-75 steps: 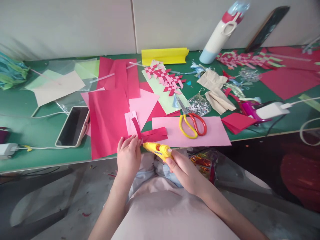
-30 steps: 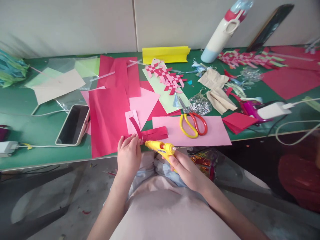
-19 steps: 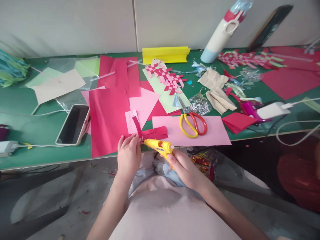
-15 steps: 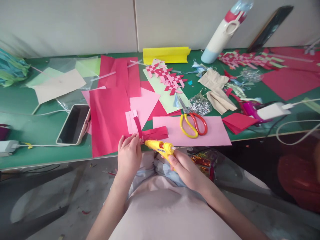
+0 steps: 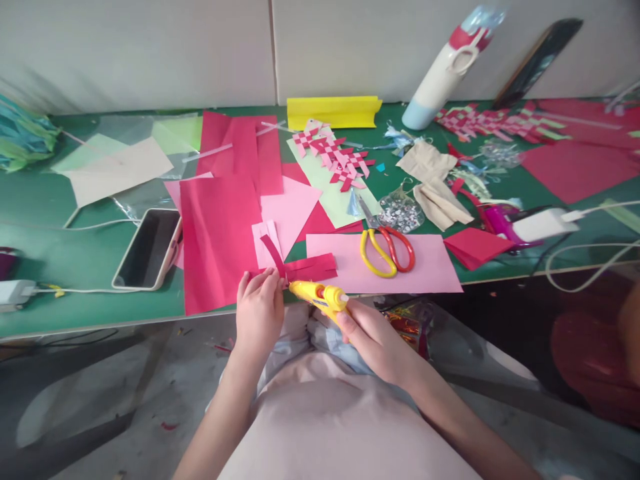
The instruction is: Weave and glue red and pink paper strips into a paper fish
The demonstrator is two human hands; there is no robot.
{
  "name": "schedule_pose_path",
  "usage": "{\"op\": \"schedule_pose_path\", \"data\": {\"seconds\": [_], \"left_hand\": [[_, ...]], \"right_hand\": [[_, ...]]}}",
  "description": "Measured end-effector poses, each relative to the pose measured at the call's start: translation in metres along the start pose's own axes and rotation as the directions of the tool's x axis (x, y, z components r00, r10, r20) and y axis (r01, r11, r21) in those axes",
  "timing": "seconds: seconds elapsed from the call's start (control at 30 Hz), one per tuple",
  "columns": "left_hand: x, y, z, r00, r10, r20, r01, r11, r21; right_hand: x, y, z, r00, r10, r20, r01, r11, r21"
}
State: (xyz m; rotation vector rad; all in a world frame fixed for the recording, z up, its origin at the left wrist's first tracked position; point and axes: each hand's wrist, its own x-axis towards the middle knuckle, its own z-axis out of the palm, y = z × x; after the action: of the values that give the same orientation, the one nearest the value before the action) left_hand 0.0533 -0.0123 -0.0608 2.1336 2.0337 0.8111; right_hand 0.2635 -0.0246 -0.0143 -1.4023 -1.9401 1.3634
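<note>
Head view: left hand (image 5: pixel 259 303) has fingers pinched on a strip (image 5: pixel 273 251), right hand (image 5: pixel 374 331) grips the glue gun (image 5: pixel 316 295). Woven pieces (image 5: pixel 334 155) look done; gluing seems midway imo.

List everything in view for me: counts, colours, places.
Glue gun: one, yellow, front edge
Paper: many, red, pink, green, cream, yellow, throughout
Scissors: one, red-yellow handles, centre right
Woven shapes: several, red-pink, rear
Tassels: several, bluish, centre right
Phone: one, dark screen, left
Bottle: one, mostly white, rear right
Slab: one, black, rear right
Bags: several, clear, left and right
Cloth: count unclear, beige, right
Adapters: two, white, both ends
Table: one, green, beneath
Left hand: one, bare, at paper
Right hand: one, bare, around glue gun
</note>
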Motion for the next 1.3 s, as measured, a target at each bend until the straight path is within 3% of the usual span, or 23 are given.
{"op": "schedule_pose_path", "data": {"seconds": [0.37, 0.67, 0.9, 1.1, 1.3], "left_hand": [[0.000, -0.001, 0.000, 1.000, 0.008, -0.004, -0.008, 1.000, 0.012], [0.000, 0.000, -0.002, 0.999, 0.028, 0.018, -0.029, 1.000, 0.013], [0.000, -0.001, -0.005, 0.996, 0.030, 0.083, -0.028, 0.999, -0.029], [0.001, 0.001, 0.002, 1.000, -0.016, 0.001, 0.016, 1.000, -0.007], [0.001, 0.001, 0.007, 0.997, -0.028, -0.075, 0.029, 1.000, 0.006]], "right_hand": [[0.000, -0.002, -0.004, 1.000, -0.001, -0.011, 0.002, 0.997, 0.074], [-0.015, 0.002, -0.027, 0.990, 0.127, -0.068, -0.119, 0.987, 0.105], [-0.035, -0.002, -0.046, 0.987, 0.162, -0.016, -0.161, 0.985, 0.055], [-0.041, -0.003, -0.047, 0.978, 0.206, 0.041, -0.209, 0.973, 0.101], [-0.045, -0.001, -0.047, 0.980, 0.199, 0.019, -0.199, 0.970, 0.139]]}}
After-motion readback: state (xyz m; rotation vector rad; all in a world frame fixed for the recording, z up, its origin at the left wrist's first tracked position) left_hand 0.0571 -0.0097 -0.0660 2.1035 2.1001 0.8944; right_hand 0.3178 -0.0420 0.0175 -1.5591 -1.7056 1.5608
